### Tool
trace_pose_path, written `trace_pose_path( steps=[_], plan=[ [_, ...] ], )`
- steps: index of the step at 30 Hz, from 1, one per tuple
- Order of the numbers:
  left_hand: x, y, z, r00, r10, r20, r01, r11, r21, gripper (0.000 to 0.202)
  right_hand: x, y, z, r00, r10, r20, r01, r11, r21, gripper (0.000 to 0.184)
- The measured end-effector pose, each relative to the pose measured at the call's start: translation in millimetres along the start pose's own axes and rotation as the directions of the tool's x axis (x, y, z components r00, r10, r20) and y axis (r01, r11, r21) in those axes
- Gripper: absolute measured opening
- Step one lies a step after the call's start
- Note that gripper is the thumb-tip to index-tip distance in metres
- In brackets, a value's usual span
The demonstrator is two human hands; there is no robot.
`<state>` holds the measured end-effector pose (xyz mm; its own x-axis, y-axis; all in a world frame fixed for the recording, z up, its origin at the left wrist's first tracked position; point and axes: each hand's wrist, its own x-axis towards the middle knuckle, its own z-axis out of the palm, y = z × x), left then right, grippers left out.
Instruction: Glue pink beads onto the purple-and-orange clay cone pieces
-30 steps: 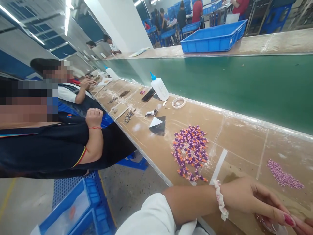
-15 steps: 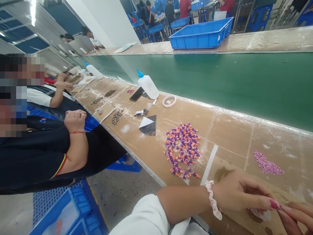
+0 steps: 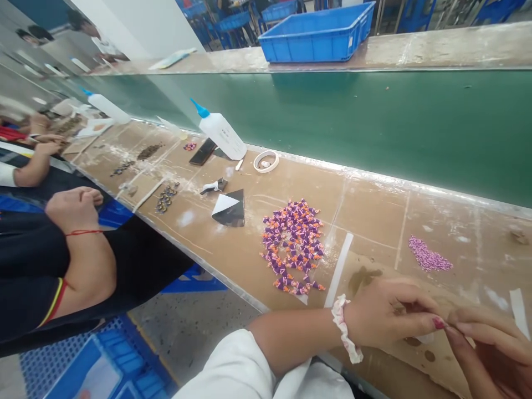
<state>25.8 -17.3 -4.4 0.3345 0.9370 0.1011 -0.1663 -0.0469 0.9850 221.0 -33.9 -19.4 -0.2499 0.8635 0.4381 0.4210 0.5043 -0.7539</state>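
My left hand (image 3: 394,313), with a pale scrunchie (image 3: 344,330) at the wrist, is closed in a pinch above the brown work surface. Its thumb and finger meet the fingertips of my right hand (image 3: 490,346), also pinched, at the lower right. Whatever lies between the fingertips is too small to make out. Left of my hands is a pile of small purple and orange pieces (image 3: 293,244). Beyond them lies a heap of tiny pink-purple pieces (image 3: 428,255). A clear item under my left hand is mostly hidden.
A white glue-type bottle (image 3: 224,136) with a blue nozzle stands tilted in view near a phone (image 3: 203,152) and a tape roll (image 3: 266,161). A blue crate (image 3: 311,44) rests beyond the green belt (image 3: 374,122). A co-worker's arm (image 3: 89,260) is at the left.
The view has swung right, so the things on the table appear further left and slightly higher. More of my right hand shows. Both hands keep their fingertips together.
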Motion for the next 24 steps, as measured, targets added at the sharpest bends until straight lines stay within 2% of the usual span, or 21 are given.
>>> trace_pose_path(
  steps=[5,9,13,18,21,24],
  plan=[
    [-2,-3,-0.5,1.0,-0.004,0.018,0.004,1.0,0.004,0.017,4,-12,-1,0.999,0.025,0.032,-0.029,0.99,0.138,0.019],
    [-2,-2,0.6,1.0,0.012,0.016,-0.012,1.0,-0.026,0.018,9,-27,1,0.999,0.035,0.04,-0.042,0.985,0.17,0.023],
    [-4,-2,3.5,1.0,-0.018,0.007,0.018,0.998,-0.055,0.026,11,-31,1,0.996,0.083,0.043,-0.088,0.988,0.126,0.021],
    [-8,1,7.1,0.998,-0.062,-0.023,0.059,0.991,-0.118,0.025,18,-29,-3,0.991,-0.082,0.104,0.07,0.991,0.114,0.03],
    [-9,5,6.5,0.996,-0.088,-0.022,0.084,0.989,-0.123,0.021,25,-31,-2,0.983,-0.094,0.159,0.079,0.992,0.102,0.028],
    [-8,8,4.6,0.995,-0.095,-0.009,0.093,0.989,-0.111,0.019,31,-35,1,0.982,-0.126,0.137,0.111,0.987,0.115,0.031]
  ],
)
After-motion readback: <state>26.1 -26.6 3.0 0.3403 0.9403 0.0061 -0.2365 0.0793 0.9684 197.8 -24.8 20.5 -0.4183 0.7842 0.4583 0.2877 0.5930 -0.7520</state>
